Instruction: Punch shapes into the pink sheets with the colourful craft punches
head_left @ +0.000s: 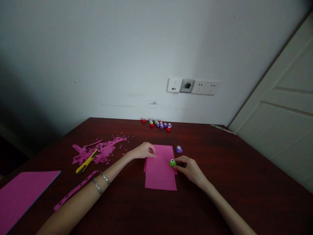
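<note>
Several pink paper pieces [160, 176] lie overlapping in front of me. At their upper left edge, my left hand [144, 150] is closed, thumb and fingertips pinching the paper. My right hand [190, 168] grips a small green craft punch [172, 163] with a white, eye-like round top, between thumb and fingers. The green punch is at the paper's right edge; whether the edge sits inside its slot I cannot tell. Just beyond my right hand, a purple craft punch [178, 149] stands on the table beside the paper's upper right corner.
Several red, purple and green punches [160, 125] stand along the table's back edge by the wall. Pink scraps [105, 150] and a yellow cutter knife [87, 161] lie left. A punched pink strip [75, 190] passes by my left forearm; a large pink sheet [22, 195] lies further left.
</note>
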The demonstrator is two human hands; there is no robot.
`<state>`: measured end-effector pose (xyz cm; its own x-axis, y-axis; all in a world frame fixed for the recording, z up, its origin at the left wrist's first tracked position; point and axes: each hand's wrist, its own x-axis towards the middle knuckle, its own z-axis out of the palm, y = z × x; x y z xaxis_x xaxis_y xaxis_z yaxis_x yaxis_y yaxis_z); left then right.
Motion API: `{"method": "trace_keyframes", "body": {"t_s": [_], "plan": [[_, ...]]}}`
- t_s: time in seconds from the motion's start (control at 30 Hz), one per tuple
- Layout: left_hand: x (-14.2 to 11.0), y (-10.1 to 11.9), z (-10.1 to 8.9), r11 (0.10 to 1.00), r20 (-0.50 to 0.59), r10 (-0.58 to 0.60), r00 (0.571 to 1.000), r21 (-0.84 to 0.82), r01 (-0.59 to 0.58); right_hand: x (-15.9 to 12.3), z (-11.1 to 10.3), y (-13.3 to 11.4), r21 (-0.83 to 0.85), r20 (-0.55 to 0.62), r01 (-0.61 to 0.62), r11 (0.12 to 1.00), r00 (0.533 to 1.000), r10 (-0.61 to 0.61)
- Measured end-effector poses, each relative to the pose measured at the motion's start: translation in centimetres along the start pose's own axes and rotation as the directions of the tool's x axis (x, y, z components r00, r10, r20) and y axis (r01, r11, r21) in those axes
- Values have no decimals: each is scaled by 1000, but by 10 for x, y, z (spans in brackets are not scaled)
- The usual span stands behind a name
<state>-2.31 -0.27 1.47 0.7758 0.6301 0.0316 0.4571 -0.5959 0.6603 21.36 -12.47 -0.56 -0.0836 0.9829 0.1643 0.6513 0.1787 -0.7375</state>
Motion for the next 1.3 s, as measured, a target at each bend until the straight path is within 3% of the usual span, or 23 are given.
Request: {"method": "trace_keyframes", "body": {"t_s": [0.57,0.83,1.03,1.17,1.3], "plan": [[-1,2,-2,999,-2,25,1000,44,-25,1,1,6,37,23,-30,999,999,29],[-1,5,-3,1000,-109,13,994,27,-10,5,-6,5,164,-49,-114,980,991,124],[3,16,5,995,-66,-26,997,-97,20,9,-7,-1,258,129,-336,906,941,312],[11,34,15,974,59,-50,997,-220,62,13,-8,-6,274,277,-429,861,892,356],[21,54,21,951,153,-108,982,-273,147,18,-8,-7,274,331,-467,841,866,373]]}}
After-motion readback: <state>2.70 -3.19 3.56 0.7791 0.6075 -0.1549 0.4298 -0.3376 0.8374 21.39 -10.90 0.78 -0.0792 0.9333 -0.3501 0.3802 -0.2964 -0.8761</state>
